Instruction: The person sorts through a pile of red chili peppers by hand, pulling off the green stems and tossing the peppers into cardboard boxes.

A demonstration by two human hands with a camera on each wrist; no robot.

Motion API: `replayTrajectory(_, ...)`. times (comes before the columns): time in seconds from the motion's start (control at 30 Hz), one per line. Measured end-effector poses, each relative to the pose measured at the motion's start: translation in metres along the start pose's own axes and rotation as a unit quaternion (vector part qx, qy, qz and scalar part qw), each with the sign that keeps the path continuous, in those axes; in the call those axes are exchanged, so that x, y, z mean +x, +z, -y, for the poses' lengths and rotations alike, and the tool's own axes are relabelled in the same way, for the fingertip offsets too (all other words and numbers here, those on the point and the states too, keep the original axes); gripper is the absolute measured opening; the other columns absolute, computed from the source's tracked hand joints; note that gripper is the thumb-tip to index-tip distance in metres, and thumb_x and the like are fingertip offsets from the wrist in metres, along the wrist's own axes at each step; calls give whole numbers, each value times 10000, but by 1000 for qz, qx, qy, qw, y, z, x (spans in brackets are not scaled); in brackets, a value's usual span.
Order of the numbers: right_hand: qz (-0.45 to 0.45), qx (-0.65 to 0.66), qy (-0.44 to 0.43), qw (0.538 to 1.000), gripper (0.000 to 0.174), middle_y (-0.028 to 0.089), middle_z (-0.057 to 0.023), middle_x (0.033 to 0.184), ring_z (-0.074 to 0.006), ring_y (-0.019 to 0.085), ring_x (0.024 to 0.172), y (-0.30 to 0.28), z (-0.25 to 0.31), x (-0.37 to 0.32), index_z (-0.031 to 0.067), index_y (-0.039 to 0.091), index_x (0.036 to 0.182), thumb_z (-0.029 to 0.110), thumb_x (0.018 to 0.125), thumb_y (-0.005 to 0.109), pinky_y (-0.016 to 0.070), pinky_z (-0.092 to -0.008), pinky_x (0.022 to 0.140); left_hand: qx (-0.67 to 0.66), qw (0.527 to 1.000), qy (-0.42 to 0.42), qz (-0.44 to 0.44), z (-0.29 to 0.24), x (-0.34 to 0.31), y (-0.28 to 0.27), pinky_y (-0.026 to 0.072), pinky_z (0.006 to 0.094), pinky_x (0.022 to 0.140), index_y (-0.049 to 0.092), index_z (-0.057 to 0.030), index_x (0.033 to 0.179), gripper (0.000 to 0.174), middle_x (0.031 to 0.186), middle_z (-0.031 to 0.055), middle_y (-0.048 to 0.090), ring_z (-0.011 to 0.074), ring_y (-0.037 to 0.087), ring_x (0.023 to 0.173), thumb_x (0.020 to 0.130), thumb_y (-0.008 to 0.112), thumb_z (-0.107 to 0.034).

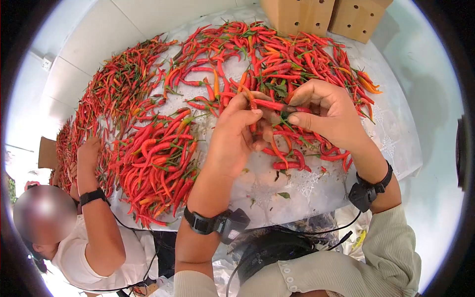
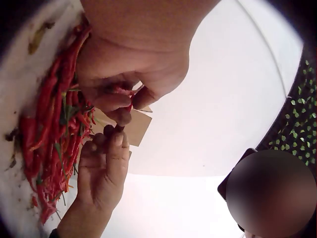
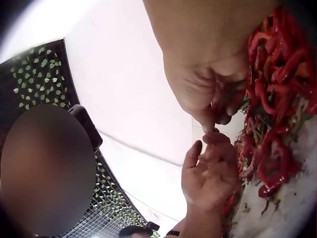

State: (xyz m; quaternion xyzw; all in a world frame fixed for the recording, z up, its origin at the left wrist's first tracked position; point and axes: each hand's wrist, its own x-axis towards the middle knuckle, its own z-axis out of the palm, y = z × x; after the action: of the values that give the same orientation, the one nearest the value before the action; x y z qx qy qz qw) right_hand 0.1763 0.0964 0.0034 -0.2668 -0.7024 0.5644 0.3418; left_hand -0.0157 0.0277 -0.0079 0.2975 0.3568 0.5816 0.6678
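My left hand (image 1: 235,131) holds a few chili peppers over the table. One of them, an orange-red chili (image 1: 250,99), stands up between its thumb and fingers. A red chili (image 1: 269,105) with a dark end spans the gap between both hands. My right hand (image 1: 329,114) pinches that dark end between thumb and fingers. In the left wrist view the fingertips of the right hand (image 2: 101,171) meet those of the left. The right wrist view shows the left hand (image 3: 210,173) palm-side, below the right; fingers partly hide the held chilies.
Loose red and orange chilies (image 1: 297,59) spread behind my hands. To the left lies a bundled chili pile (image 1: 158,163), and a long heap (image 1: 118,84) runs beyond it. Cardboard boxes (image 1: 302,17) stand at the back. Another person (image 1: 94,222) works at the left.
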Motion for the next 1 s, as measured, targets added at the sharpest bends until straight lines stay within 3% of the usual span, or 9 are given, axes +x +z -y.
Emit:
replayTrajectory(0.27,21,-35,-6,999,175,566,-7,890,-54,519,783,9,-5,0,5,567,953,81,823,657,441,-210,664,29,998,56,-18,5,0,1,290,158,411,547,-89,990,109,773,20,597,37,476,537,909,556,-161)
replayTrajectory(0.37,21,-88,-10,996,139,559,2,869,-45,503,760,6,-7,0,6,560,949,78,845,619,427,-208,641,57,996,57,-42,7,2,5,278,188,407,527,-82,952,142,747,7,569,45,418,482,879,607,-174)
replayTrajectory(0.5,-59,-95,-10,994,106,570,-16,855,-59,524,749,9,-8,-1,12,578,902,86,835,614,443,-224,653,71,996,27,-52,8,2,4,264,163,403,559,-90,1029,186,720,-11,585,29,406,472,928,520,-241)
replayTrajectory(0.57,-140,-91,-57,984,150,555,-13,843,-65,534,762,8,-20,4,36,552,1002,106,872,576,445,-227,618,84,994,-11,-69,3,1,4,257,167,399,562,-89,1061,256,697,-24,575,28,390,462,942,485,-302)
replayTrajectory(0.67,-146,-49,10,988,208,556,-16,840,-79,536,749,12,-4,5,32,543,1051,190,917,535,447,-230,595,146,987,-6,-70,14,5,0,250,194,398,556,-88,1078,417,653,-45,523,22,365,472,956,379,-446)
replayTrajectory(0.73,-54,-31,15,998,242,563,-17,852,-78,536,741,9,-10,4,31,543,1056,232,921,539,445,-228,599,235,971,34,-40,15,5,5,356,248,574,516,-60,993,415,761,8,502,94,426,622,967,357,-443)
replayTrajectory(0.83,16,-10,-21,1000,265,570,-15,874,-71,532,752,19,-15,-2,20,557,1043,247,907,576,450,-229,646,308,951,24,-22,17,-2,7,395,306,801,487,-6,1014,445,889,71,503,180,477,839,983,314,-415)
replayTrajectory(0.9,34,6,-64,997,240,572,-12,882,-67,529,773,24,-16,-4,15,567,1029,212,895,596,452,-231,671,349,934,71,-20,18,1,9,404,308,803,490,2,1033,446,911,87,522,182,501,866,982,317,-406)
replayTrajectory(1.0,39,-41,4,998,221,578,-16,886,-64,537,800,22,-7,-6,12,550,1042,132,869,616,456,-233,692,356,927,114,26,22,1,7,410,327,820,484,7,1101,476,948,121,541,194,520,901,972,337,-426)
